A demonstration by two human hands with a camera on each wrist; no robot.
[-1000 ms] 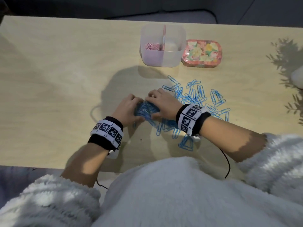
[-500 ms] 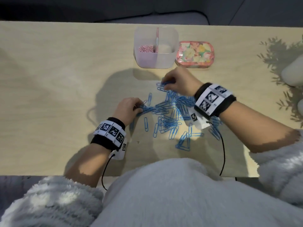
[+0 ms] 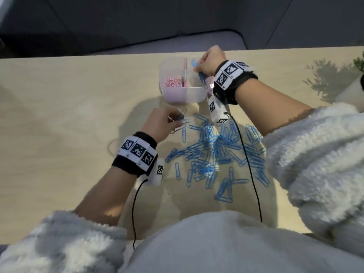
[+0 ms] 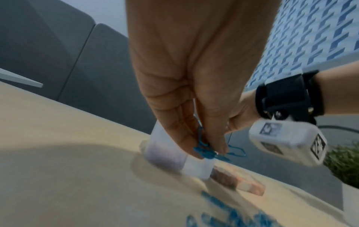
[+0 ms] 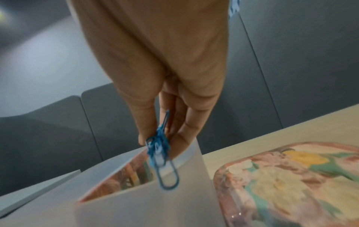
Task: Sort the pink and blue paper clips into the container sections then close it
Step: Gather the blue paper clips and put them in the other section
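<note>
On the pale wooden desk (image 3: 59, 119), the left hand (image 3: 159, 123) hovers low just left of the scattered clips, its fingers (image 4: 174, 130) drawn together and pinching a small tangle of blue wire paper clips (image 4: 205, 151); one loop sticks out sideways past the thumb. A black wrist strap with square-patterned white tags (image 3: 137, 152) sits behind it.

Beyond that hand stands the translucent plastic container with a pink centre divider (image 3: 173, 95). Its left section holds a heap of pink paper clips (image 3: 173, 82). The right section lies under the right hand (image 3: 209, 60), whose fingers (image 5: 182, 135) are clamped on a bunch of blue clips (image 5: 159, 147); the bunch hangs over the container's rim, with one long clip dangling lowest against the near wall.

On the desk nearer the person, between the two forearms, a loose spread of blue paper clips (image 3: 216, 152) lies flat, many overlapping, a few strays at the edges. Two black cables (image 3: 246, 158) trail across it from the wrist cameras.

Just right of the container rests the rounded lid with a pink floral print (image 5: 291, 181), lying flat on the desk; the head view mostly hides it behind the right wrist. Fluffy white sleeves (image 3: 315, 154) cover both forearms.
</note>
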